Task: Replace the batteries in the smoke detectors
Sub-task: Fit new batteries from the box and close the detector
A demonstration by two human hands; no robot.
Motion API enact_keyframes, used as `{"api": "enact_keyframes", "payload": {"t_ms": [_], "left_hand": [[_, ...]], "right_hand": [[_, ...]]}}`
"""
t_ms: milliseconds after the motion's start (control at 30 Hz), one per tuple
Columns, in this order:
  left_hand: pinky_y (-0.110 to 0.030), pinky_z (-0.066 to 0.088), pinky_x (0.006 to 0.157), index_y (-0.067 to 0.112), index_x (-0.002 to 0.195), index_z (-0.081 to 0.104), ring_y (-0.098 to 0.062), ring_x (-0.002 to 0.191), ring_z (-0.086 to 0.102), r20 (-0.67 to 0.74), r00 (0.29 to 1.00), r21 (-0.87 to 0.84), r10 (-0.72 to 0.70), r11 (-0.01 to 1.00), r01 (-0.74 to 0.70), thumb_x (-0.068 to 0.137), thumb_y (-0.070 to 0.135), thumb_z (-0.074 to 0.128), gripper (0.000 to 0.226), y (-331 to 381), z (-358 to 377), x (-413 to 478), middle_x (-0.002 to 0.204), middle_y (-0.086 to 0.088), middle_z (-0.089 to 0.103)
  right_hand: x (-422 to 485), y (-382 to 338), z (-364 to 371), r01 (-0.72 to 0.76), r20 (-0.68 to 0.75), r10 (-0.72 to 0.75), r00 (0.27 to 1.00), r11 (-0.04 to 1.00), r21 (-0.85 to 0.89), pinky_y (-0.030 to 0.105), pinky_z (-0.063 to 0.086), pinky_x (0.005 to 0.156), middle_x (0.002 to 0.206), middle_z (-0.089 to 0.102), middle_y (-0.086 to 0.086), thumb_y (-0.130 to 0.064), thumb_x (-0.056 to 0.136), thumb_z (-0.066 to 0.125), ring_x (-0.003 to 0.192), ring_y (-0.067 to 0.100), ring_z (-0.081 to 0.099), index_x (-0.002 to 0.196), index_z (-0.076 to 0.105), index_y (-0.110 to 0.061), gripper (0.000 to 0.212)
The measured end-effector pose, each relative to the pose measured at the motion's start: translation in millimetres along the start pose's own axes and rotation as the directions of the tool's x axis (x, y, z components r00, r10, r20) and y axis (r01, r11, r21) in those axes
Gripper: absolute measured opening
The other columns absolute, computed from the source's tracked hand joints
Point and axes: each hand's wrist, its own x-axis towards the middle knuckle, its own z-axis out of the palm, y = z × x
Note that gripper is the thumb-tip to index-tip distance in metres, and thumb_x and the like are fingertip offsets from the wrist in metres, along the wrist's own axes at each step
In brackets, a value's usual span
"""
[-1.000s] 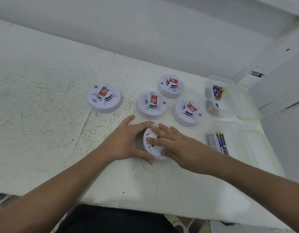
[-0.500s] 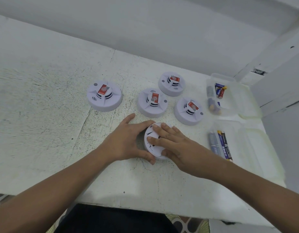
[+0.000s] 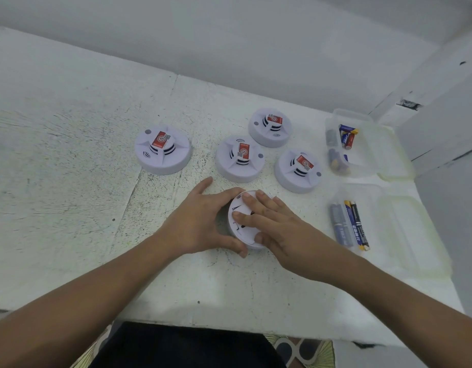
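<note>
Near the desk's [image 3: 70, 221] front edge, our left hand [image 3: 203, 224] grips the smoke detector [image 3: 238, 208], which lies flat face up, thumb and forefinger curled round its rim. Our right hand [image 3: 280, 229] lies on that face, fingers straight and pressing. We judge the step to be twisting the back plate loose to reach the batteries. We should have the left clamp the body against the desk while the right turns with even downward pressure, so nothing skids. Just right, the batteries [image 3: 349, 224] lie side by side in a clear tray. Farther off stand four other detectors [image 3: 240, 159], and beyond them is a second tray [image 3: 362, 120] of loose cells.
</note>
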Motion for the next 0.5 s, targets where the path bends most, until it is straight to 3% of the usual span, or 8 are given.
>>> {"api": "enact_keyframes", "payload": {"t_ms": [100, 167, 267, 367, 500], "left_hand": [[-0.006, -0.014, 0.107, 0.029, 0.140, 0.038, 0.038, 0.112, -0.003, -0.030, 0.998, -0.024, 0.062, 0.998, -0.062, 0.045, 0.072, 0.071, 0.109, 7, -3, -2, 0.119, 0.032, 0.045], [0.002, -0.015, 0.100, 0.026, 0.138, 0.041, 0.045, 0.101, -0.006, -0.030, 0.997, -0.047, 0.067, 0.997, -0.068, 0.043, 0.066, 0.076, 0.109, 9, -3, -2, 0.116, 0.031, 0.044], [-0.008, -0.011, 0.110, 0.028, 0.137, 0.042, 0.035, 0.116, 0.011, -0.037, 0.996, -0.016, 0.079, 0.997, -0.080, 0.045, 0.073, 0.073, 0.108, 7, -2, -1, 0.121, 0.033, 0.046], [-0.010, -0.011, 0.111, 0.030, 0.137, 0.042, 0.035, 0.118, 0.012, -0.029, 0.996, -0.002, 0.082, 0.997, -0.082, 0.047, 0.077, 0.067, 0.105, 6, -2, -1, 0.123, 0.036, 0.043], [-0.027, -0.003, 0.119, 0.032, 0.140, 0.039, 0.013, 0.127, 0.035, -0.002, 0.998, 0.014, 0.057, 0.998, -0.057, 0.047, 0.082, 0.064, 0.108, 8, -2, -1, 0.129, 0.030, 0.049]], "right_hand": [[0, -1, 4, -0.019, -0.035, 0.019, 0.999, 1.000, 0.002, 0.015, -0.015, 0.114, 0.155, -0.004, -0.015, -0.028, 0.100, 0.027, 0.143, 0.000, -0.017, 0.148, 0.024, -0.034, 0.048], [-1, -2, 7, -0.034, -0.053, 0.034, 0.998, 0.999, 0.007, 0.016, -0.014, 0.114, 0.155, -0.004, -0.015, -0.031, 0.099, 0.022, 0.144, 0.001, -0.016, 0.148, 0.023, -0.034, 0.049], [-1, -4, 11, -0.059, -0.072, 0.061, 0.996, 0.998, 0.025, 0.016, -0.014, 0.115, 0.154, -0.004, -0.016, -0.035, 0.096, 0.019, 0.144, 0.004, -0.014, 0.147, 0.024, -0.034, 0.051], [-1, -8, 16, -0.088, -0.109, 0.093, 0.990, 0.995, 0.049, 0.017, -0.013, 0.115, 0.154, -0.003, -0.016, -0.040, 0.091, 0.015, 0.145, 0.005, -0.013, 0.147, 0.025, -0.034, 0.057], [-1, -16, 19, -0.136, -0.160, 0.144, 0.977, 0.989, 0.063, 0.019, -0.013, 0.114, 0.153, -0.003, -0.015, -0.040, 0.094, 0.019, 0.144, 0.006, -0.014, 0.148, 0.025, -0.033, 0.054]]}}
